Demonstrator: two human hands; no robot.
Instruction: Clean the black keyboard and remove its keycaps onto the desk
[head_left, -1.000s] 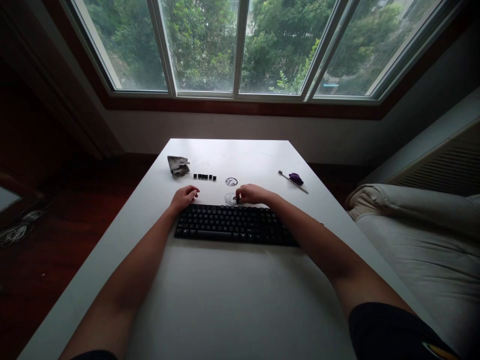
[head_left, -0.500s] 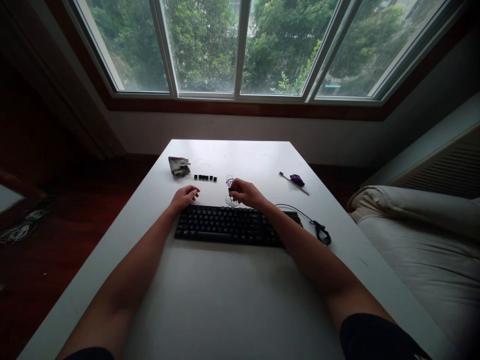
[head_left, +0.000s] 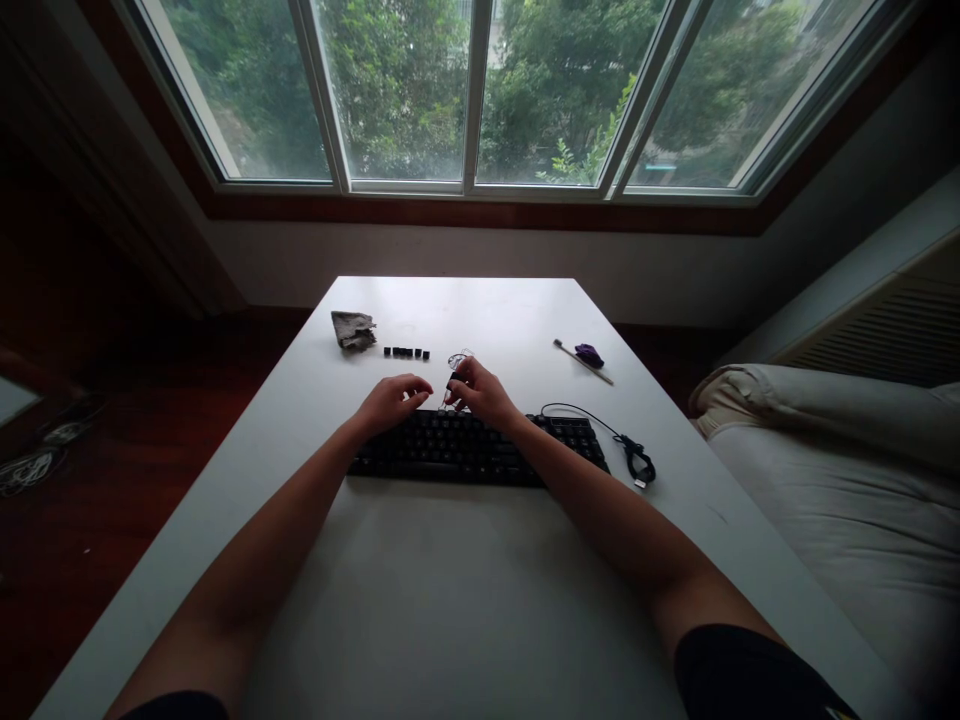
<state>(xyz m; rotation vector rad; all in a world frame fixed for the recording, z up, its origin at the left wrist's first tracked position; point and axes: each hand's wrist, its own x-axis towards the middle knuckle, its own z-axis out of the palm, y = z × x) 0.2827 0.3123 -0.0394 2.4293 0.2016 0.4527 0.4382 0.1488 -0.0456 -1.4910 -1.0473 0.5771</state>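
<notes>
A black keyboard [head_left: 480, 452] lies across the white table [head_left: 465, 590]. My right hand [head_left: 480, 392] hovers over its far edge, fingers pinched on a small wire keycap puller [head_left: 454, 372] with a dark keycap in it. My left hand [head_left: 394, 402] is beside it, fingers curled and reaching toward the puller, about touching it. A row of several loose black keycaps [head_left: 406, 352] sits on the table just beyond the hands.
A crumpled grey cloth [head_left: 353, 330] lies at the far left of the table. A brush with a purple object [head_left: 589, 357] lies at the far right. The keyboard's black cable [head_left: 628, 452] coils to its right. A cushioned seat [head_left: 847, 470] flanks the table's right edge.
My right hand lifted the puller off the table and brought it left and nearer. My left hand moved right to meet it.
</notes>
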